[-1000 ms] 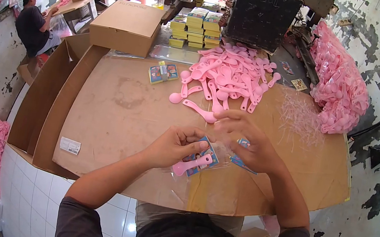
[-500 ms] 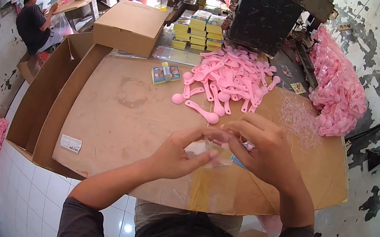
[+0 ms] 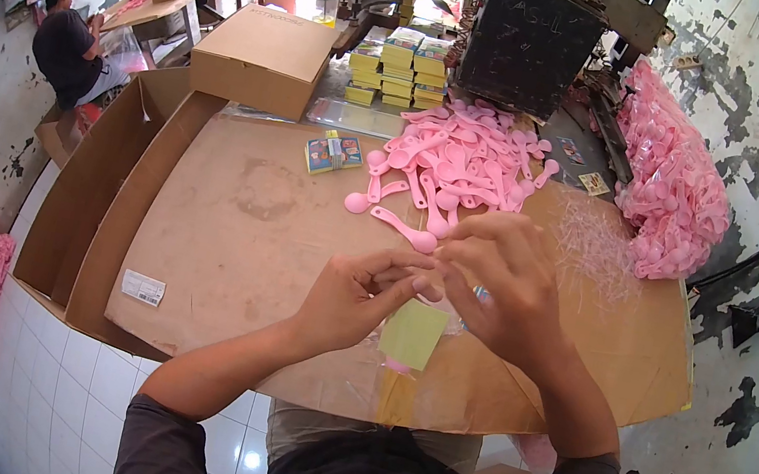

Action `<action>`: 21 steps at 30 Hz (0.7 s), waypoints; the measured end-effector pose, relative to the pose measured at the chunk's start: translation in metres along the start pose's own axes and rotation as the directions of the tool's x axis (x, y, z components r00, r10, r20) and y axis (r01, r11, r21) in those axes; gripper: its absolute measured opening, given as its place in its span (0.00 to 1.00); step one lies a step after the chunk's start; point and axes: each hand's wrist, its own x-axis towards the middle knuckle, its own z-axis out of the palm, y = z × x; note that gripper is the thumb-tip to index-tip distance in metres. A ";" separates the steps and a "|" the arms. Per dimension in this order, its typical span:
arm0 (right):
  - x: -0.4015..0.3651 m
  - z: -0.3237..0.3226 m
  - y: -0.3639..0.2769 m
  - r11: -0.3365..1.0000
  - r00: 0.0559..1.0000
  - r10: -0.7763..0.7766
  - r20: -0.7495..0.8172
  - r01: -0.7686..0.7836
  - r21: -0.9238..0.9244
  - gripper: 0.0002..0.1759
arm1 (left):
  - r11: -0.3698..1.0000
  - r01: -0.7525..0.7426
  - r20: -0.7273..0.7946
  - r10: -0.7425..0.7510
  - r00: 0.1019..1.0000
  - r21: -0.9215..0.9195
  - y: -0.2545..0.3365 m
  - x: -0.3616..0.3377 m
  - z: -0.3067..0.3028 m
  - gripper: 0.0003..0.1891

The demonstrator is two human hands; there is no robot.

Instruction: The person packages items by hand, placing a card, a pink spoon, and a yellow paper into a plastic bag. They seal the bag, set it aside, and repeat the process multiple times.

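A small clear plastic bag hangs over the cardboard near the front of the table, with a yellow-green card (image 3: 413, 334) and part of a pink spoon (image 3: 397, 366) showing in it. My left hand (image 3: 357, 296) pinches the bag's upper edge between thumb and fingers. Close beside it, my right hand (image 3: 505, 285) has its fingers curled with thumb and forefinger drawn together at the top of the bag; what lies between them is too small to see. Behind the right hand, a blue printed card (image 3: 481, 294) is mostly hidden.
Beyond my hands lies a heap of pink spoons (image 3: 458, 165). A banded card bundle (image 3: 334, 155) and thin clear strips (image 3: 591, 244) flank it. Card stacks (image 3: 397, 68), a closed carton (image 3: 262, 54) and a black metal box (image 3: 524, 39) stand behind. Another person (image 3: 68, 45) sits far left.
The bag has turned and hangs lower, so the yellow-green card now faces me. My left fingers have closed in at its top edge, and my right hand has shifted slightly left.
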 end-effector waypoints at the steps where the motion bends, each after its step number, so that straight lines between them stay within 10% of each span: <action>1: 0.001 -0.001 -0.002 0.995 0.998 -0.061 0.027 0.063 -0.079 0.12 | 0.997 -0.017 -0.012 0.018 1.000 0.069 -0.002 -0.001 -0.001 0.16; 13: -0.011 0.024 -0.003 0.872 0.965 -0.237 0.113 0.263 -0.413 0.13 | 0.772 -0.240 0.015 0.286 0.958 0.589 -0.007 -0.002 0.004 0.21; 18: -0.007 0.013 0.023 0.984 0.997 0.055 -0.049 -0.062 -0.165 0.11 | 0.830 -0.185 0.019 0.206 0.978 0.526 0.005 0.000 0.004 0.20; 21: -0.019 -0.039 0.059 0.652 0.848 0.521 0.102 -0.472 0.593 0.07 | 0.922 -0.067 -0.030 0.085 0.996 0.383 0.005 -0.002 -0.002 0.18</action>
